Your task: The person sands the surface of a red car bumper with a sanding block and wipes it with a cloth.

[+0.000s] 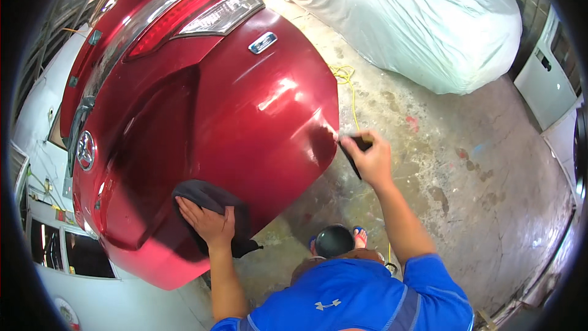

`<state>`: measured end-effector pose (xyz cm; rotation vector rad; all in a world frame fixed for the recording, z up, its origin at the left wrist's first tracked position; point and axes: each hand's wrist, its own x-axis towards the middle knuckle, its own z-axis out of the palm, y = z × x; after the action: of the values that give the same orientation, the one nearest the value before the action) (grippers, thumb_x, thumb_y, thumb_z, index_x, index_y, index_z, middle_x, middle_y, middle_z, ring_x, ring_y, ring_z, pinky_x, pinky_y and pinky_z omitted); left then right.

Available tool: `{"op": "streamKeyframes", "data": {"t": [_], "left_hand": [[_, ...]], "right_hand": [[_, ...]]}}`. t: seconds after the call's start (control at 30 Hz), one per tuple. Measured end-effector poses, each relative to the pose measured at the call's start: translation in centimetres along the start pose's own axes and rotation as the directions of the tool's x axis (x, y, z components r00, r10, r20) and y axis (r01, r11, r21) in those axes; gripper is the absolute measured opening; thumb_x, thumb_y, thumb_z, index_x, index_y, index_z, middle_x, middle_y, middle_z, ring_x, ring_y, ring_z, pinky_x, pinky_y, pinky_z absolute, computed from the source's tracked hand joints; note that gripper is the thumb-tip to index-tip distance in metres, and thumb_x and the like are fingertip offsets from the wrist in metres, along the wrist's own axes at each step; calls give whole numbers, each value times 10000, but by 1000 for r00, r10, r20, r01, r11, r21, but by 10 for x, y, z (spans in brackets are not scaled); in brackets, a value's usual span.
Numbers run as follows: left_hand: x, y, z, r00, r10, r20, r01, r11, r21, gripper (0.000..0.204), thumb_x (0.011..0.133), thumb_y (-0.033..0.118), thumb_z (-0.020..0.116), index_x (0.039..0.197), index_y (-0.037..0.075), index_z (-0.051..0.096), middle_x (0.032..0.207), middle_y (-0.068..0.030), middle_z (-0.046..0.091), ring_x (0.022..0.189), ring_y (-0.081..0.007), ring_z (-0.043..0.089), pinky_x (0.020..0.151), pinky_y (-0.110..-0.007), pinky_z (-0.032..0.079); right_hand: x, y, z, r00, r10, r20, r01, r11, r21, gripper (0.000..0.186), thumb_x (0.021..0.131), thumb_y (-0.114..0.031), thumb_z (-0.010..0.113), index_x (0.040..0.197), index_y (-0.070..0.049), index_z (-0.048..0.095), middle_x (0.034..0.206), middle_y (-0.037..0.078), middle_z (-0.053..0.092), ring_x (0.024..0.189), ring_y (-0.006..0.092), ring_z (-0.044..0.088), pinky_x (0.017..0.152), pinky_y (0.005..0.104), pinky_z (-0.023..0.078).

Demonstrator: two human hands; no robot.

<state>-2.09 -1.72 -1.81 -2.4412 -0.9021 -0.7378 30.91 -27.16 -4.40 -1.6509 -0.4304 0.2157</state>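
A glossy red car body panel [245, 129] with a tail light [190, 9] and a round chrome emblem [86, 150] fills the left and middle. My left hand [209, 220] lies flat on a dark grey cloth [202, 193], fingers stretched out, over the panel's near part. The cloth bunches around the hand, and one corner hangs past the panel's edge. At the panel's right edge my right hand [370, 159] pinches a thin black sheet [350, 158], thumb towards the panel. This hand is slightly blurred, and the sheet's exact kind is unclear.
A dark round bowl [335, 241] is near my feet. A yellow cord [353, 95] runs over the stained concrete floor [453, 165]. At the back right stands a vehicle under a pale cover [416, 24]. A white door panel [545, 67] leans farther right. White vehicle bodywork [141, 303] is at left.
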Motion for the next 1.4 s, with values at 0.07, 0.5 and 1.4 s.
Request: {"op": "streamKeyframes", "data": {"t": [0.07,0.5,1.4], "left_hand": [[9,12,5,998,-55,6,55,998,-31,969,838,485,791,1518,-94,415,1637,-395,251,1575,-559,181,1253,-687,209],[-8,16,14,986,-160,-38,155,983,-103,1197,810,660,746,1625,-68,258,1646,-364,276,1517,-575,272,1227,-694,233],[-189,-53,60,412,-819,399,759,66,-648,789,823,329,791,1505,56,504,1465,-179,594,1365,-318,564,1180,-491,458]], "right_hand": [[48,-11,19,989,-132,-59,136,989,65,325,881,-270,891,997,-1,751,949,149,782,897,218,741,823,367,566],[281,-78,72,826,-547,133,549,835,29,276,884,-242,903,985,-18,776,929,40,763,851,108,671,788,311,548],[305,-110,80,614,-700,364,725,683,90,306,865,-243,914,794,-4,737,770,21,732,725,67,630,686,260,514]]}}
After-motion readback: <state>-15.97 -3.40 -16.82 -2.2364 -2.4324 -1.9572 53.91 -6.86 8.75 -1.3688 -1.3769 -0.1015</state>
